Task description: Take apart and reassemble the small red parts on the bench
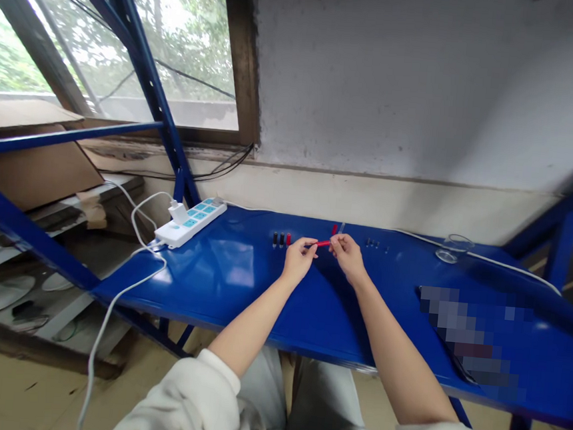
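Both my hands meet over the middle of a blue metal shelf (221,269). My left hand (299,257) is closed in a pinch on one end of a thin red piece (323,243). My right hand (347,254) is closed in a pinch on its other end. Three small upright caps (281,239), two dark and one red, stand just left of my left hand. A short red stick and a clear one (338,229) lie behind my hands. A few tiny dark bits (373,243) sit to the right.
A white power strip (190,222) with blue sockets and a white cable lies at the shelf's left end. A small glass beaker (454,248) stands at the back right. A white wire runs along the wall. Cardboard (30,159) rests on the left rack under the window.
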A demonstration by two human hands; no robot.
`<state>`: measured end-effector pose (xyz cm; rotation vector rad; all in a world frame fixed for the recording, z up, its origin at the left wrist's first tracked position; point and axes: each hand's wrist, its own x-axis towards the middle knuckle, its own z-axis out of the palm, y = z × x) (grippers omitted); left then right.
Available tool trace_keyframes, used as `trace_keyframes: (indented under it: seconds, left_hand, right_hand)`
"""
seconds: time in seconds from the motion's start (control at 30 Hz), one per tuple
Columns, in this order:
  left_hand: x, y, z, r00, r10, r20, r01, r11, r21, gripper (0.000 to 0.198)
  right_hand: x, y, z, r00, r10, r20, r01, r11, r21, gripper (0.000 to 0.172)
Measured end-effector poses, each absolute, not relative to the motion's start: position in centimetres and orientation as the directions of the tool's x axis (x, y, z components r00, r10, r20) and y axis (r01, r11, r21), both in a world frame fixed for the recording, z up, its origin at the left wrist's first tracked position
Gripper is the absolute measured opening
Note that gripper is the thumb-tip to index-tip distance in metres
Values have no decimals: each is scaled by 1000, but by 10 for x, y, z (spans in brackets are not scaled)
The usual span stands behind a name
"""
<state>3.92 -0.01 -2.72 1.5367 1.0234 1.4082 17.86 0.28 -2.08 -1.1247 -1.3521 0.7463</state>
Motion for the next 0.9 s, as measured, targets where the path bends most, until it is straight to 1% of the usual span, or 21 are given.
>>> trace_keyframes:
  seconds: [0.17,0.27,0.33,0.43,0.53,0.57,0.63,0.7,0.77,0.83,0.9]
  left_hand:
    - [39,-1,-23,19,934,358,43,-358,933,17]
    - [38,-2,-22,-33,926,376,77,-373,925,20]
    - [36,-4,-20,-68,909,412,141,-400,905,23]
    - [33,-10,-13,-55,852,521,312,-481,819,26]
    - [30,-17,-7,28,791,611,455,-554,697,29]
    - [29,-19,-5,56,780,623,478,-569,669,30]
    - [28,-21,-4,114,770,627,505,-589,631,31]
    - [26,-22,-3,183,772,609,524,-600,604,32]
    - [25,-21,-4,218,787,577,540,-590,601,34]
    - [23,-18,-5,170,818,550,526,-547,651,35]
    - [21,-15,-5,51,854,518,447,-483,753,34]
  right_hand:
    - [177,2,-18,106,928,356,152,339,-928,31]
    - [175,-1,-16,4,938,346,139,342,-929,32]
    - [172,-4,-14,-82,941,328,142,337,-931,31]
    - [166,-8,-12,-170,934,316,124,338,-933,29]
    - [162,-10,-12,-202,930,308,133,338,-932,25]
    - [161,-11,-12,-203,928,312,161,346,-924,23]
    - [161,-10,-14,-182,916,358,275,397,-876,19]
    - [161,-9,-15,-150,889,432,435,452,-779,14]
    - [162,-7,-18,-127,877,464,550,452,-703,11]
    - [162,-5,-21,-109,894,434,579,412,-704,11]
    - [160,-3,-23,-71,917,392,584,356,-729,10]
